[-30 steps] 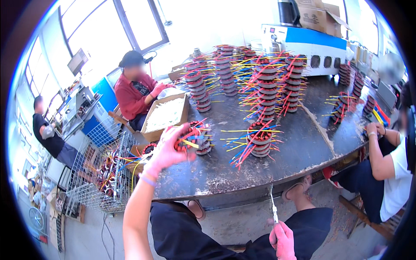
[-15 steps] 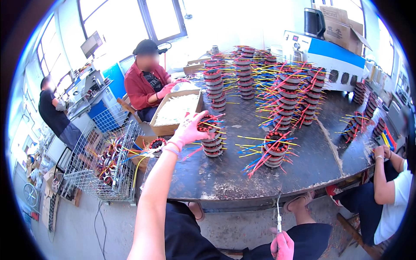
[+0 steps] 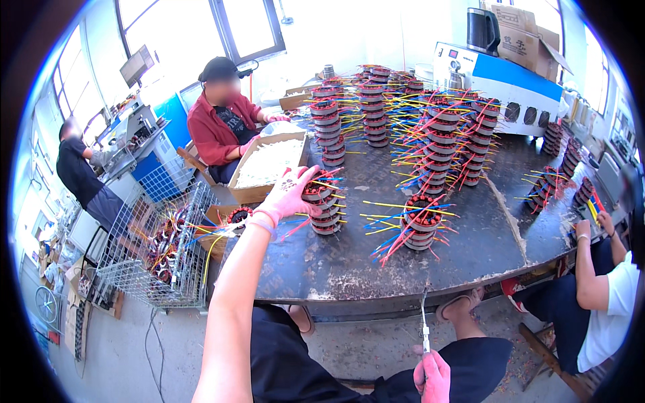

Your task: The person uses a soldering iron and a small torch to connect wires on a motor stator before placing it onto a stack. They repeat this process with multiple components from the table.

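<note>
My left hand (image 3: 287,196), in a pink glove, reaches over the table's left part with its fingers curled round the upper part of a short stack of wound stators (image 3: 327,220). Red, yellow and blue wire leads stick out of that stack. Low in front of the table edge, my right hand (image 3: 433,377), pink too, is closed round a slim white tool (image 3: 426,336) with a thin shaft pointing up at the edge. To the right of the held stack stands another short stator stack (image 3: 420,225), its leads spread wide.
Tall stator stacks (image 3: 438,154) crowd the back of the dark table (image 3: 363,269). Behind my left hand is a carton of white pieces (image 3: 269,164), beside a person in red. A wire cage (image 3: 151,269) stands left; another person sits at right. A blue-white machine (image 3: 517,87) is behind.
The view has shifted slightly. My left hand stays at the same stator stack, and my right hand still holds the tool near the table edge, with its fingers a little turned.
</note>
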### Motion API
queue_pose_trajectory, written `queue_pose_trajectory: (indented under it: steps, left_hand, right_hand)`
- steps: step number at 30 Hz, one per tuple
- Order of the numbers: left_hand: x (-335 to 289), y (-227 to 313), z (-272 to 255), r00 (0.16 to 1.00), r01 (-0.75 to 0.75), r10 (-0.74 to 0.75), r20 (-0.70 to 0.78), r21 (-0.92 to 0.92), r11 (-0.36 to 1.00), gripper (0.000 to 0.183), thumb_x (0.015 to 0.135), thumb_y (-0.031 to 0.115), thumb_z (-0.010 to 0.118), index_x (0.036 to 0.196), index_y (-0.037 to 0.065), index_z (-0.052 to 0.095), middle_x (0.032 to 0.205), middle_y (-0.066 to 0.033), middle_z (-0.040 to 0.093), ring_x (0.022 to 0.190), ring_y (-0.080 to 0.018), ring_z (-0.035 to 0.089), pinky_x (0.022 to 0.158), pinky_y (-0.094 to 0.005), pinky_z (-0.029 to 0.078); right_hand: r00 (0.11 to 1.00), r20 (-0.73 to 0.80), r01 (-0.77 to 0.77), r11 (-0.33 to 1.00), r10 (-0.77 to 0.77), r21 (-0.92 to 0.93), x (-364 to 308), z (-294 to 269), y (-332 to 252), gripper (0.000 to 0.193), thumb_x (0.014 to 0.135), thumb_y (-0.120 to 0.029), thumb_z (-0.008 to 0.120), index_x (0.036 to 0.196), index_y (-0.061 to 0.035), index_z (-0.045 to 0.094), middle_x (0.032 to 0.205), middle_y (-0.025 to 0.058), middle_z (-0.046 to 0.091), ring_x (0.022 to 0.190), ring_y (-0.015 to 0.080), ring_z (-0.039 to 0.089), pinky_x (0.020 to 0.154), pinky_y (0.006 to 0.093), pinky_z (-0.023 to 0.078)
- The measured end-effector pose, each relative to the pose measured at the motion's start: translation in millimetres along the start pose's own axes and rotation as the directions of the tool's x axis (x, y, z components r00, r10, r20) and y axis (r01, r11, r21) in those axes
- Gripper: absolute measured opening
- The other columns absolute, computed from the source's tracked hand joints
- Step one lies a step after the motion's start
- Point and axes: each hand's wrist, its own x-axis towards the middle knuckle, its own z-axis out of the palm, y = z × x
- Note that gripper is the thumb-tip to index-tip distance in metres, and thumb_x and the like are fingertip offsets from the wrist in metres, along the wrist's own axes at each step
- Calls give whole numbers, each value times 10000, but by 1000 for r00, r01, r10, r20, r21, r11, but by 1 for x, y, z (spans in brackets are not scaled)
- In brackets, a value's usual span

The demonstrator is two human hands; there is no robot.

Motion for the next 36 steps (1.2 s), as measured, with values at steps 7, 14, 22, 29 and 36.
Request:
queue_pose_trajectory:
  steps: [7, 14, 22, 29, 36]
  left_hand:
    - [-4, 10, -3, 998, 51, -52, -33, -30, 998, 1101, 624, 574, 835, 1493, 59, 399, 1356, -222, 522, 1299, -414, 439, 1129, -469, 325]
    - [-3, 6, 9, 997, 54, -53, -65, 16, 998, 1107, 657, 593, 822, 1510, 59, 362, 1357, -213, 497, 1284, -410, 446, 1140, -470, 291]
    - [-4, 12, -5, 995, 98, -98, 8, 3, 995, 1184, 617, 554, 840, 1535, 40, 298, 1455, -242, 433, 1375, -435, 372, 1182, -477, 250]
    - [-24, 86, -45, 974, -118, 86, -209, -145, 982, 1028, 654, 390, 886, 1481, 33, 390, 1486, -223, 413, 1383, -399, 382, 1162, -475, 309]
    - [30, 185, 21, 967, -256, 243, -80, -305, 917, 909, 681, 529, 831, 1328, -32, 527, 1346, -235, 549, 1253, -361, 539, 1077, -420, 416]
  right_hand:
    - [1000, 8, -3, 1000, 3, -8, -2, 3, 0, 354, 1053, -290, 480, 740, -125, 487, 562, -56, 400, 447, 45, 318, 415, 220, 210]
    - [1000, 19, 13, 1000, -13, 6, -4, 6, 5, 360, 1057, -290, 481, 732, -134, 482, 556, -56, 389, 443, 45, 300, 410, 225, 203]
    - [1000, 16, -3, 1000, 3, 11, -7, 9, 6, 360, 1058, -295, 477, 735, -136, 489, 553, -60, 394, 434, 41, 307, 401, 218, 205]
    - [998, 35, -61, 994, 59, 86, -8, -14, -6, 358, 1054, -239, 489, 1249, 46, 585, 586, -43, 444, 466, 42, 343, 436, 217, 232]
    - [1000, -23, -3, 995, 6, 98, -3, -22, -6, 400, 1055, -298, 469, 1213, 44, 604, 568, -47, 431, 442, 38, 327, 408, 211, 212]
